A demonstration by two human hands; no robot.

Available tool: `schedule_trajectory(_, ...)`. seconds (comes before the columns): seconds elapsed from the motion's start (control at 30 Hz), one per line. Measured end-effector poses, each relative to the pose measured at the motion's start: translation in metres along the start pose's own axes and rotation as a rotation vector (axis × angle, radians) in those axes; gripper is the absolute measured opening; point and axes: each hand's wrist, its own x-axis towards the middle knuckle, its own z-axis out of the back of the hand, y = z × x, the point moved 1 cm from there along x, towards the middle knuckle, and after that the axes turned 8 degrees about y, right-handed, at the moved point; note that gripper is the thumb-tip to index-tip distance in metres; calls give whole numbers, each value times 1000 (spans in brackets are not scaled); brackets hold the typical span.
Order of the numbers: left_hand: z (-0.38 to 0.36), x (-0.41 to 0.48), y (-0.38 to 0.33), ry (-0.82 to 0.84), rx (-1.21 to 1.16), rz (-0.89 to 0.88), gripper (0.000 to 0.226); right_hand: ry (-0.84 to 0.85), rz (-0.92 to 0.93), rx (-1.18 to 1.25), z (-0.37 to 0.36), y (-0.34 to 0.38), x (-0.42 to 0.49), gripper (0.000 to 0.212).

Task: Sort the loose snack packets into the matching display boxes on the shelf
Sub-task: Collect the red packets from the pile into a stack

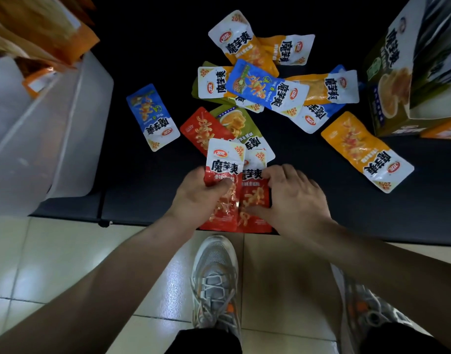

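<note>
Left hand (201,194) is gripping red packet (225,162); right hand (294,198) is pinching second red packet (255,192) alongside, long axes parallel.

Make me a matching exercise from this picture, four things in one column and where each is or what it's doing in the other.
1 left hand
2 lone blue packet
3 green display box
4 clear bin

a at far right
b grips a red packet
c at far left
d lies alone, left of the heap

Pairs: 1-b, 2-d, 3-a, 4-c
</note>
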Motion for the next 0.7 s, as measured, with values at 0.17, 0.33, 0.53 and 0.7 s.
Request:
schedule_trajectory(0.17, 2, -1, -1, 56, -125, 17, 23, -39, 0, -50, -1, -2, 0, 76)
schedule_trajectory(0.33, 0, -1, -1, 76, -173, 27, 38, -13, 145, 110, -2, -4, 1, 50)
schedule_trajectory(0.53, 36, -1, 11, -27, -285, 45, 27, -134, 282, 5, 16, -3, 27, 46)
schedule_trajectory(0.7, 66, 4, 19, -165, -484, 23, 19, 95, 443, -390, 22, 18, 60, 67)
